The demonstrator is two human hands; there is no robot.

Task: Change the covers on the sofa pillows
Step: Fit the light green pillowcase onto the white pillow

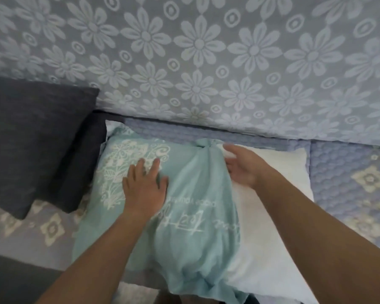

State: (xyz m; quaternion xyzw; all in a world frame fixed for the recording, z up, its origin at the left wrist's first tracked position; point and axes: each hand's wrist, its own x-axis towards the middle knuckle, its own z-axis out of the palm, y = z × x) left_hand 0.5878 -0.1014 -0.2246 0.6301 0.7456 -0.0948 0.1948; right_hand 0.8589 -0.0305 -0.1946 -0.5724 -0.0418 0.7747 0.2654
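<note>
Left hand (144, 187) presses flat, fingers spread, on the teal cover (184, 205). Right hand (242, 170), fingers relaxed, touches its bunched edge. The cover sheathes about half the white pillow (272, 216) on the sofa seat (347, 172); the rest remains bare.

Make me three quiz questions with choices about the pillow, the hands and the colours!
1. Where does the left hand rest?
A. on the teal cover
B. on the dark grey cushion
C. on the backrest

2. What colour is the bare pillow?
A. red
B. white
C. black

3. How far is the cover on?
A. fully on
B. partly on
C. lying apart

Answers: 1 A, its straight fingers press the teal cloth; 2 B, white shows right of the cover, under the right hand; 3 B, part of the pillow sticks out.
</note>
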